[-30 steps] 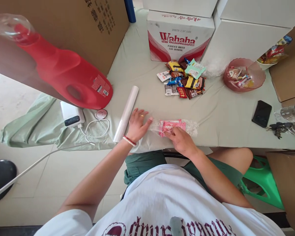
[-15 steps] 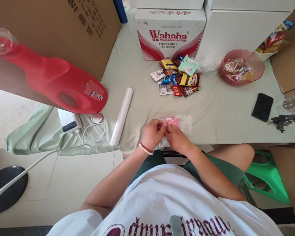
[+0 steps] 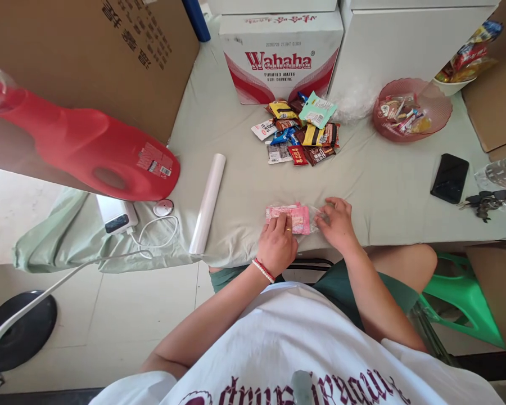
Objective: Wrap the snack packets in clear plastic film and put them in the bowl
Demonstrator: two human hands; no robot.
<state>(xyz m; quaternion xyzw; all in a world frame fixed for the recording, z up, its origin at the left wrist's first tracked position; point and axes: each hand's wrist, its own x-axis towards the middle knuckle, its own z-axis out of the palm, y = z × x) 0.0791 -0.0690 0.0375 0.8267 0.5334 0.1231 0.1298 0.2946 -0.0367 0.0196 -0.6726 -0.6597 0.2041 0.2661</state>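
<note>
Pink snack packets [image 3: 301, 219] lie in clear plastic wrap near the front edge of the cloth-covered table. My left hand [image 3: 277, 244], with a bracelet and a ring, presses down on them from above, its fingers stretched forward. To the right, my right hand [image 3: 338, 224] has its thumb and a finger at the loose end of the plastic wrap [image 3: 314, 216], which they pinch; its other fingers are bent and raised. How many packets are stacked under the left fingers is hidden.
A pile of wrapped snacks [image 3: 297, 132] lies before a Wahaha carton [image 3: 282, 62]. On the left are a white roll [image 3: 208, 203], a power bank [image 3: 117, 214] and a large red bottle [image 3: 105, 149]. A pink bowl [image 3: 441, 115] and a phone [image 3: 450, 178] are on the right.
My hands, close together before, have parted. The left hand now rests on the pink packets, which show more fully, and the right has moved right to the end of the wrap.
</note>
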